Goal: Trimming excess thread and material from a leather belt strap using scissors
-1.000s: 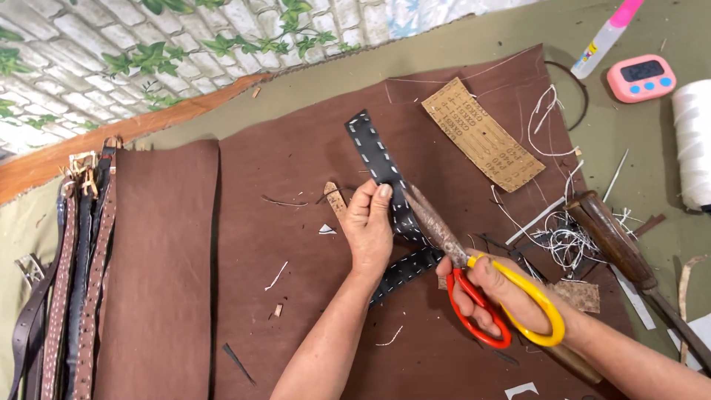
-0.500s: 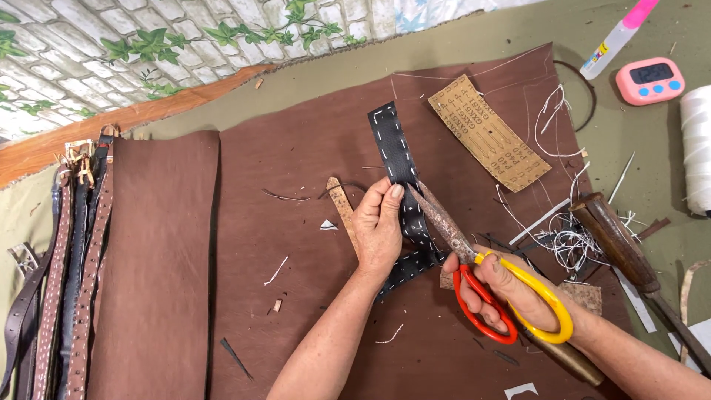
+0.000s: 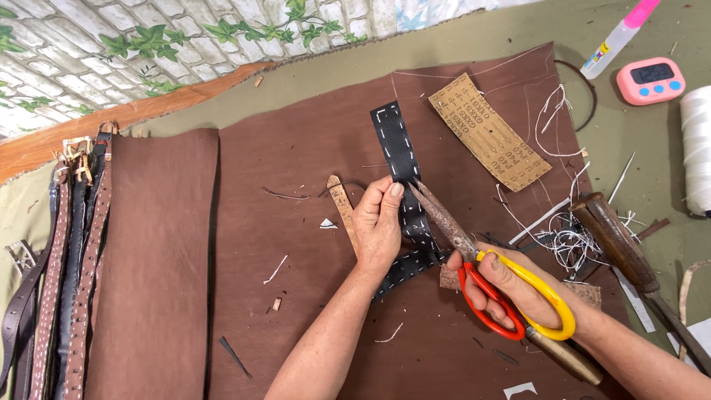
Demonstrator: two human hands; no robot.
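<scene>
Brown leather sheet (image 3: 311, 296) spread flat over counter (image 3: 637, 148). On it, black stitched strap (image 3: 396, 152), long axis running from far end toward person, bending right near wrist. Left hand (image 3: 378, 226) pinches strap edge, fingers pressed together. Right hand (image 3: 511, 285) closed through red-and-yellow scissors (image 3: 474, 259) handles; rusty blades point up-left, tips touching strap at left fingertips.
</scene>
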